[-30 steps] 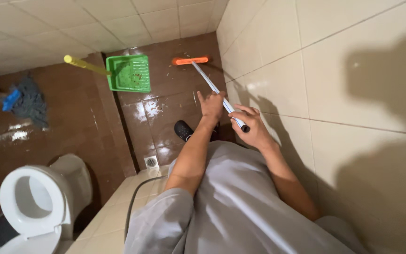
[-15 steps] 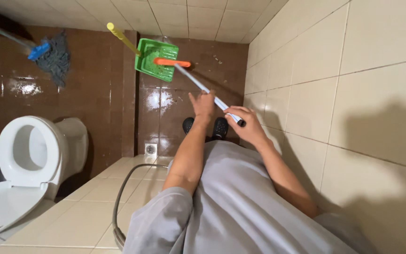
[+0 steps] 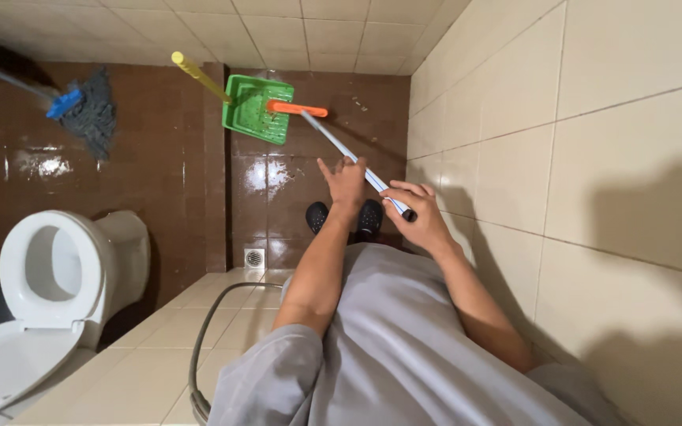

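Broom (image 3: pixel 333 138) handle's end hidden inside right hand (image 3: pixel 416 217); left hand (image 3: pixel 346 183) alongside.

Long-handled brush (image 3: pixel 346 151): your item is a pale, slim pole, orange head at the far end, angled down across wet brown floor tiles, head just beside the green dustpan (image 3: pixel 254 109).

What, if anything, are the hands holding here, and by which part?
Both hold a long-handled brush by its pale handle: the right hand grips the near end, the left hand rests further along.
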